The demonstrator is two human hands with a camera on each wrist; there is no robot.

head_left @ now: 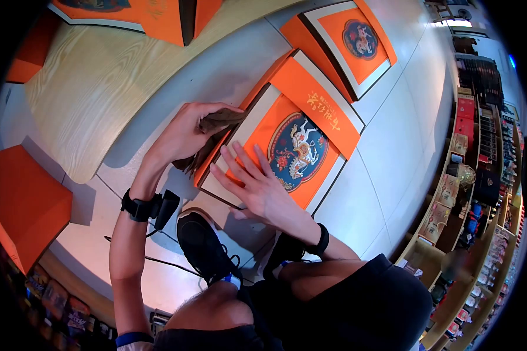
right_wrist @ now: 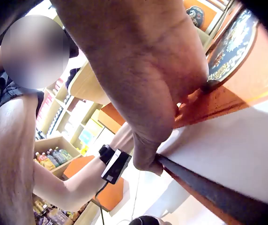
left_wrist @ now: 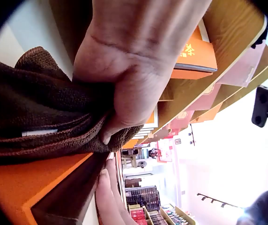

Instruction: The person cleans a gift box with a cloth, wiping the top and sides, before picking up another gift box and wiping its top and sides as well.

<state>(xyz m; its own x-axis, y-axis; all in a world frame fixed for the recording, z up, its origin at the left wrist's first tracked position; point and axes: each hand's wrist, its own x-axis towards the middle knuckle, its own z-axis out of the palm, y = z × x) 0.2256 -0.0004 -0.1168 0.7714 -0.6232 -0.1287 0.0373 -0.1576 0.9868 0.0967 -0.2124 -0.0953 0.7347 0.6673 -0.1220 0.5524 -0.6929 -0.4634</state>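
Note:
An orange and white gift box (head_left: 252, 134) with a blue horse medallion lies on the floor before the person's feet. The left hand (head_left: 184, 131) grips a bunched brown cloth (left_wrist: 45, 112) against the box's left side; in the left wrist view its thumb presses into the folds. Part of the cloth hangs below that hand, beside the box wall. The right hand (head_left: 266, 193) rests on the lid with fingers spread, fingertips near the white border and medallion. In the right wrist view, its thumb (right_wrist: 148, 161) lies at the box's dark edge.
A second orange box (head_left: 339, 47) stands just behind. Another box (head_left: 140, 20) sits on the wooden table (head_left: 99, 76) at upper left, and an orange box (head_left: 29, 199) stands at far left. Stocked shelves (head_left: 451, 199) line the right. The person's shoes (head_left: 202, 245) are close to the box.

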